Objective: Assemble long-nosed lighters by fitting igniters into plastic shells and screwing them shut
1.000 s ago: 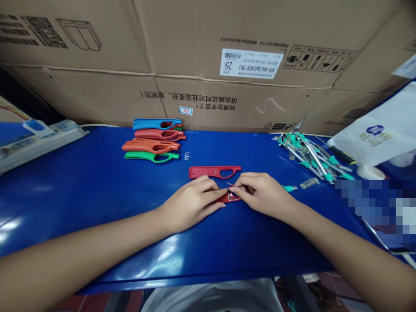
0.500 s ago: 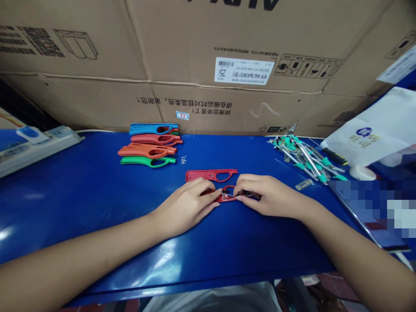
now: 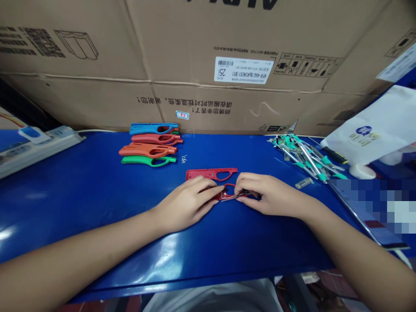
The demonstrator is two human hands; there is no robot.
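The red casing was placed at the centre of the frame, on the blue table; its left end was held under the curled fingers of the left hand; the fingertips of the right hand were drawn narrowly together at its right part, though what was pinched between them could not be told; a second red casing half was laid just above, towards the top of the frame; blue, red, orange and green casings were lined up left of centre; teal-tipped metal rods were heaped at right, near a small clear piece.
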